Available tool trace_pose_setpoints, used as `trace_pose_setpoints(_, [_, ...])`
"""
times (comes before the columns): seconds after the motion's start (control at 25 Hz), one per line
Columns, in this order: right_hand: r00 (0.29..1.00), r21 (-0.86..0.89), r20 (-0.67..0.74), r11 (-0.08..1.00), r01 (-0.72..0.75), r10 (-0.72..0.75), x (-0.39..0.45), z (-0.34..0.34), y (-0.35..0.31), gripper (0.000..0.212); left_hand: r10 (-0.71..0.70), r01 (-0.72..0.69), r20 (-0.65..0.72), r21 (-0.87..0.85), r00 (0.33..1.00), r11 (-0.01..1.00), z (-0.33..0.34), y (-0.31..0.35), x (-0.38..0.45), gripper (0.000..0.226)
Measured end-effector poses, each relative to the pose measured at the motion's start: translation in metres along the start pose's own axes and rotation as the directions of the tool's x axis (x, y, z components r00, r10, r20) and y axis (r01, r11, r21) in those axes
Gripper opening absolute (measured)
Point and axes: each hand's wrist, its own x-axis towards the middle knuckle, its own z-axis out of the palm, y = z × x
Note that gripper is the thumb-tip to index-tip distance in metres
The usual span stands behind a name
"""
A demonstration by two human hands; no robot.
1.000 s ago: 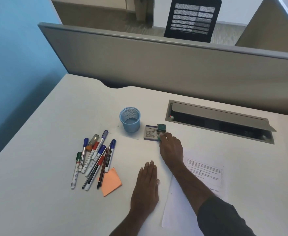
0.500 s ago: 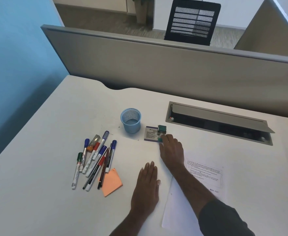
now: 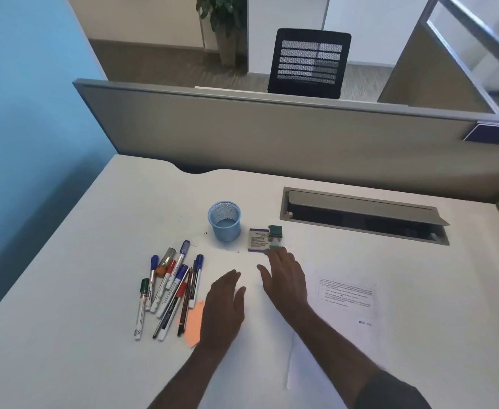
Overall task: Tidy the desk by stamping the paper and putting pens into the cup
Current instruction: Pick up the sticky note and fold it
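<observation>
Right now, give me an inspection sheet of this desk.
Surface: white desk, with an open cable hatch.
Job's things: empty blue mesh cup; pens and markers heaped left of the hands; green stamp beside a small box; printed paper under the right forearm.
Clutter: orange sticky note.
Hands: left hand flat, open; right hand open, fingertips near the stamp, contact unclear.
Cables: nothing seen.
Surroundings: grey partition, black chair, potted plant, blue wall.
</observation>
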Motion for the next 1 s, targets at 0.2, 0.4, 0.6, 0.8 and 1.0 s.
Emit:
trace_pose_setpoints(0.2, [0.968,0.129,0.247,0.989,-0.069,0.035,-0.020,0.005,-0.045,0.050,-0.057,0.060,-0.055,0.055,0.997,0.997,-0.049,-0.028,0.016,0.027])
trace_pose_setpoints(0.4, [0.797,0.154,0.604,0.980,-0.126,0.007,-0.041,0.023,-0.081,0.062,-0.169,0.169,-0.067,-0.002,0.983,0.986,-0.074,-0.050,0.021,0.029])
trace_pose_setpoints(0.6, [0.728,0.135,0.685,0.987,-0.083,-0.032,-0.060,0.044,-0.104,0.072,-0.240,0.240,-0.052,-0.009,0.969,0.971,-0.090,-0.064,0.017,0.041])
trace_pose_setpoints(0.8, [0.708,0.039,0.706,0.999,-0.006,-0.023,-0.056,0.055,-0.118,0.080,-0.263,0.263,-0.072,-0.009,0.962,0.965,-0.105,-0.071,0.018,0.041])
trace_pose_setpoints(1.0, [0.716,0.058,0.698,0.996,-0.072,0.012,-0.053,0.057,-0.116,0.062,-0.283,0.280,-0.083,-0.046,0.956,0.959,-0.111,-0.077,0.024,0.038])
